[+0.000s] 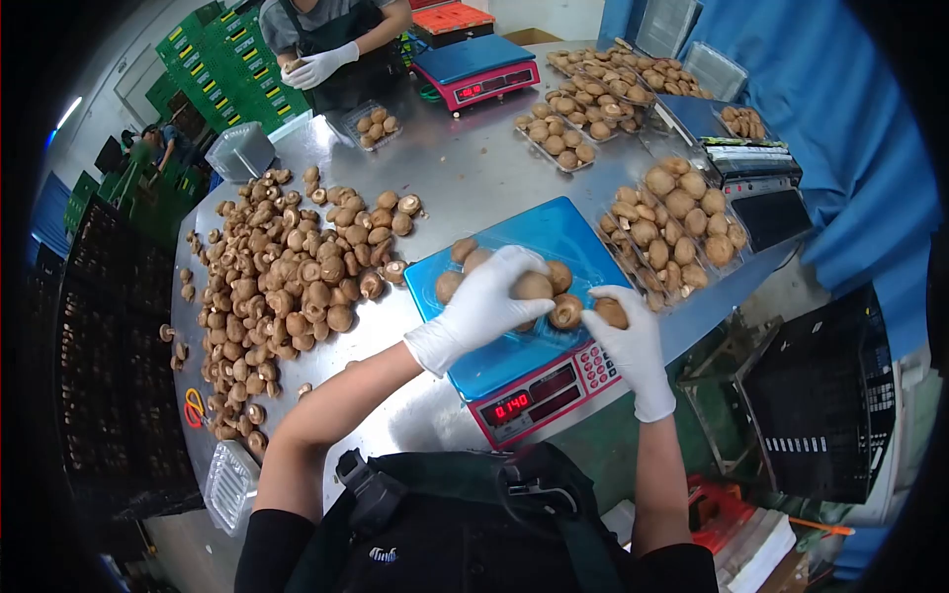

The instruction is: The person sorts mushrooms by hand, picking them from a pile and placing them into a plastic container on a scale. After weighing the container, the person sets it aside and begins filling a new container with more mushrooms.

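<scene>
In front of me a scale with a blue platform (583, 232) and a pink base shows 0.140 in red digits. Several brown mushrooms (565, 312) sit on it in what looks like a clear plastic tray, mostly hidden by my left hand. My white-gloved left hand (484, 301) is over the tray, its thumb and fingers closed around a mushroom (534, 287). At the platform's right edge, my right hand (633, 346), also gloved, pinches another mushroom (610, 313) between thumb and fingers.
A large loose pile of mushrooms (287, 277) covers the table's left side. Filled trays (677, 227) stand right, with more behind. Empty clear trays (232, 484) lie front left. Across the table, a gloved co-worker (326, 67) stands near a second scale (474, 74).
</scene>
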Tool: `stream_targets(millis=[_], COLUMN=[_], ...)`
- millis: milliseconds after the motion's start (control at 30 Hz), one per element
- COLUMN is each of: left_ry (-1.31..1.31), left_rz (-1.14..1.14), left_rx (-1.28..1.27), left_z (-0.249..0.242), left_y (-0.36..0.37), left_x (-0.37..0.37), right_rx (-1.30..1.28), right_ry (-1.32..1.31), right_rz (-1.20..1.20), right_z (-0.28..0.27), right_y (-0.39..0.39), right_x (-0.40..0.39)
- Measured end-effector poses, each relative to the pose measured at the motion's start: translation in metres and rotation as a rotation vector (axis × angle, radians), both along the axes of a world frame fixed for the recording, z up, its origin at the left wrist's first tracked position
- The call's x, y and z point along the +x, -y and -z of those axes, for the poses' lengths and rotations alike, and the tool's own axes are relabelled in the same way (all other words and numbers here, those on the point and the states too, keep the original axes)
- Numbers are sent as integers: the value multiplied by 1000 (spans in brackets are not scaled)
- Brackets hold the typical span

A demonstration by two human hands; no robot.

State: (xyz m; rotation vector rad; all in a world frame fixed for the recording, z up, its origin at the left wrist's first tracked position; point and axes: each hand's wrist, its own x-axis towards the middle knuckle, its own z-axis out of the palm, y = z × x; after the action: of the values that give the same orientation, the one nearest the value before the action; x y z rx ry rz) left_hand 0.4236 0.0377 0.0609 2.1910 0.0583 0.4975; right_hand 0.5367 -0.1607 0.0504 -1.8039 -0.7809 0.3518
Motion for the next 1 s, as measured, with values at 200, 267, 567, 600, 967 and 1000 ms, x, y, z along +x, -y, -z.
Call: stream_targets(millis=[200,267,567,600,967,1000], left_ry=[-23,-50,46,18,17,3], left_rz=[60,51,12,13,28,19], left_rx=[197,233,324,304,245,236], left_z=[15,17,28,28,21,18], left_y=[15,18,13,14,18,19], left_x=[9,8,10,10,7,7], right_rx=[-597,-647,-378,-378,-523,-524], right_ry=[824,694,589,589,656,664], right_rz=[28,-23,103,105,59,52], right_z=[4,1,20,18,5,0], right_y=[-18,-19,-9,-11,-28,-27], right_x=[2,4,10,9,18,20])
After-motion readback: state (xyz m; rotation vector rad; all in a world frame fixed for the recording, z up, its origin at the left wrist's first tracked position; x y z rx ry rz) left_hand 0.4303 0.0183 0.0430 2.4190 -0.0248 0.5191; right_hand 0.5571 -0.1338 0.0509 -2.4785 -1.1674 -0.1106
